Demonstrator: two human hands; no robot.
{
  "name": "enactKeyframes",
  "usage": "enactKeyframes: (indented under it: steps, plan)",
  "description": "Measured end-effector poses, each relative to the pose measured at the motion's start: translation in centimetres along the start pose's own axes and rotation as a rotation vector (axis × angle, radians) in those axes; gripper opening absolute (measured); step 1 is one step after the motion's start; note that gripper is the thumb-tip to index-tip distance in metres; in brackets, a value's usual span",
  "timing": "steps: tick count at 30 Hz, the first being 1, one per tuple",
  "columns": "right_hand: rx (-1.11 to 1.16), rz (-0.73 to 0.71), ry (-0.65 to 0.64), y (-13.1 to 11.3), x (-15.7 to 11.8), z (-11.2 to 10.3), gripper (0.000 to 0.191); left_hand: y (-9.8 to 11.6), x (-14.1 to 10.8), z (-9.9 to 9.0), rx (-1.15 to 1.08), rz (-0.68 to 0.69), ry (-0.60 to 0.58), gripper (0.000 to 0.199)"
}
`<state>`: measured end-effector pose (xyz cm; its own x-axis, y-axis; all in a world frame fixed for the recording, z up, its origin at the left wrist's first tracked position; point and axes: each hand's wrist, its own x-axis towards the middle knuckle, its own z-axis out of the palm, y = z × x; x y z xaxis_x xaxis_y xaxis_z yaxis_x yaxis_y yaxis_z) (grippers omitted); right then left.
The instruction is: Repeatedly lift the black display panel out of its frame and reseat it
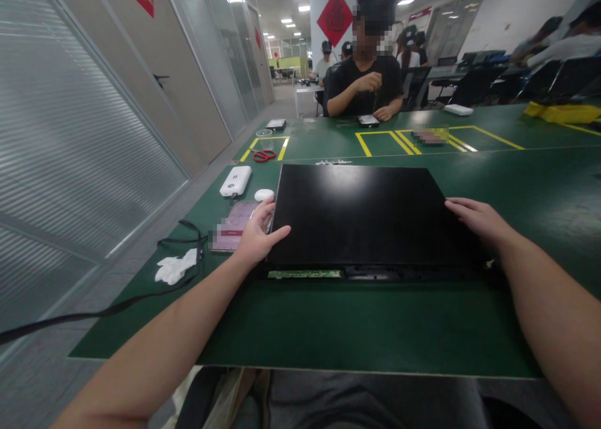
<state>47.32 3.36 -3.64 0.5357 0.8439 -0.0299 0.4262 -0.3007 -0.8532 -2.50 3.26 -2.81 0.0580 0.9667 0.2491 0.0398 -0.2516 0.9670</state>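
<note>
A large flat black display panel [352, 216] lies in front of me over the green table, with a light glare near its far edge. Along its near side shows a narrow green circuit board [305, 274] beside a dark strip. My left hand [261, 233] grips the panel's left edge, thumb on the top face and fingers at the side. At the opposite edge, my right hand [476, 219] holds the panel with its fingertips; its thumb is hidden. Whether the panel is lifted slightly or resting on what lies beneath, I cannot tell.
Left of the panel are a white power bank [235, 181], a white earbud case [264, 195], a pinkish pouch [239, 219], crumpled white tissue [176, 267] and a black strap [141, 299]. Red-handled scissors [264, 156] lie farther back. A person [366, 84] sits across the green table [357, 335].
</note>
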Motion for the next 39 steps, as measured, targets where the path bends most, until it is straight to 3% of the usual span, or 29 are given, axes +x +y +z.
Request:
enactKeyframes:
  steps: [9,14,18,21,26,31,36,39]
  plan:
    - [0.481,0.114,-0.024,0.0,0.6,-0.3,0.026,-1.3,0.5,-0.7,0.05,0.072,-0.099,0.06]
    - [0.6,0.042,-0.008,-0.6,0.3,-0.7,0.03,-1.3,0.5,-0.7,0.005,0.018,-0.13,0.06]
    - [0.649,-0.048,-0.118,-2.6,-1.9,-1.0,0.042,-1.5,0.7,-0.7,-0.004,0.016,-0.142,0.065]
    - [0.692,-0.016,-0.227,-4.4,-4.3,-1.2,0.058,-1.6,0.9,-0.8,0.008,0.027,-0.144,0.064]
    - [0.771,0.031,-0.251,-5.9,-6.6,-1.4,0.067,-1.9,1.1,-1.1,0.122,0.046,-0.121,0.057]
    - [0.841,-0.048,-0.209,-5.9,-5.6,-1.3,0.053,-2.4,1.1,-1.2,0.301,0.063,-0.078,0.057]
    - [0.894,-0.02,-0.17,-4.9,-3.9,-2.0,0.049,-2.5,1.1,-1.1,0.453,0.142,-0.113,0.056]
    - [0.942,-0.087,-0.132,-4.3,-3.5,-2.7,0.048,-2.1,0.9,-1.1,0.514,0.173,-0.132,0.05]
